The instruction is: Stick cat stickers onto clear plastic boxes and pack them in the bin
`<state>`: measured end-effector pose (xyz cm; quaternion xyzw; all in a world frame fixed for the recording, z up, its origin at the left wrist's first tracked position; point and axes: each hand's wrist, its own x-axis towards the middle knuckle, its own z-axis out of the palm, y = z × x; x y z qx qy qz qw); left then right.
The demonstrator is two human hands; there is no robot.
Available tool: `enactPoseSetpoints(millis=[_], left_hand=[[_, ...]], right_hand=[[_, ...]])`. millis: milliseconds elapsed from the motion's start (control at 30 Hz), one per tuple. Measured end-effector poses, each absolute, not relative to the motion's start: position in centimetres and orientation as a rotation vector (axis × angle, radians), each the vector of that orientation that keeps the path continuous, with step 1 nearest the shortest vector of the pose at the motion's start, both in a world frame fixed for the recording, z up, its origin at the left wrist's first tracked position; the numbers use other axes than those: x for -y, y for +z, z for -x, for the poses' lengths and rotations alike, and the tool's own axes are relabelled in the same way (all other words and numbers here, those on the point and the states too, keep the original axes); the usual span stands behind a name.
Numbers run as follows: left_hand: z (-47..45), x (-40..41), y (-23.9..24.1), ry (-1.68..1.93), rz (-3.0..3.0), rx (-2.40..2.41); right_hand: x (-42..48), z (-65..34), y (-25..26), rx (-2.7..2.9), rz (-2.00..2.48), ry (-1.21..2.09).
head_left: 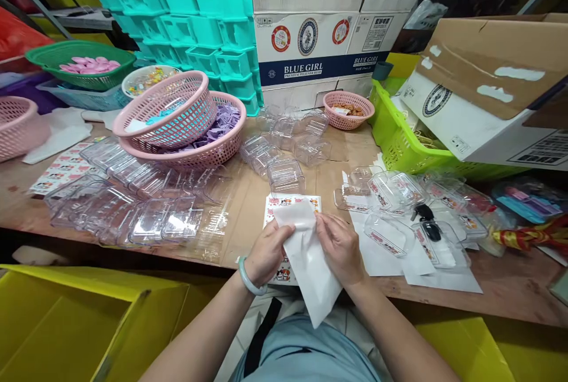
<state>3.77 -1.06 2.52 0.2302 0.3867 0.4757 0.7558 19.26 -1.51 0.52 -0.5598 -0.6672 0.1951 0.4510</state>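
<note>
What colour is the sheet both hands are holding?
White, no print showing. The sheet shows best in the head view, between left hand and right hand.

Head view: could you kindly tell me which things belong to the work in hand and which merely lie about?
In hand: left hand and right hand pinching the white sheet; sticker sheet beneath.
Lying about: pink baskets, lime basket, beer cartons, teal crates.

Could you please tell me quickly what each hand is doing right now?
Left hand: closed, pinching the white sheet at its left edge.
Right hand: closed, pinching the same sheet at its right edge.
</note>
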Motion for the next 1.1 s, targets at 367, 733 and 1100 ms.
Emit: enactPoseSetpoints(millis=[367, 733, 1100], left_hand=[[-2.1, -0.4, 1.6, 1.411, -1.11, -1.439], [-5.9, -0.7, 2.6, 1.139, -0.808, -0.96], [-4.9, -1.1, 1.6, 0.964, -0.811, -1.032]], right_hand=[[-0.7, -24.7, 3.4, 1.023, 1.402, 0.216], [0.0, -19.2, 1.6, 1.771, 1.261, 0.459], [-13.3, -23.0, 3.7, 1.76, 1.446, 0.204]])
